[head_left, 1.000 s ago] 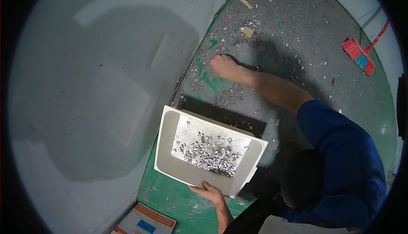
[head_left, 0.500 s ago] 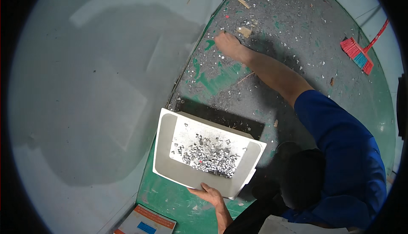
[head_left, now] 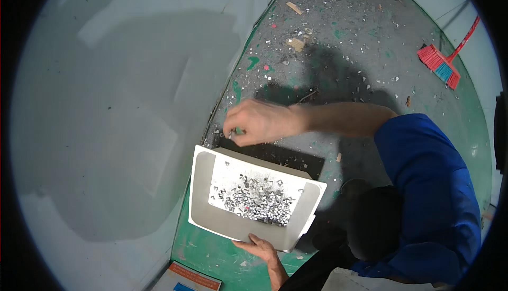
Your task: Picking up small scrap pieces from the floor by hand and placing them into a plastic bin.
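A white plastic bin (head_left: 197, 188) is tilted toward me, with many small shiny metal pieces (head_left: 264, 201) spread over its bottom. At the bin's near edge my left hand (head_left: 260, 247) grips the rim, thumb over the top and the other fingers underneath. My right hand (head_left: 259, 123) hovers just beyond the far rim, above the floor. Its thumb and fingertips are pinched around something small and greyish that I cannot make out. One tiny red bit lies among the metal pieces.
Small chips and wood scraps (head_left: 296, 44) litter the worn grey and green floor (head_left: 349, 58). A red and blue broom (head_left: 440, 66) rests at the far right. A pale wall-like surface (head_left: 121, 100) runs along the left. A flat orange-and-white box (head_left: 193, 276) lies near the bottom edge.
My right hand has come back from the far floor toward the bin, fingers pinched. A pink bit now shows on the floor near where the hand was. The left hand keeps its grip.
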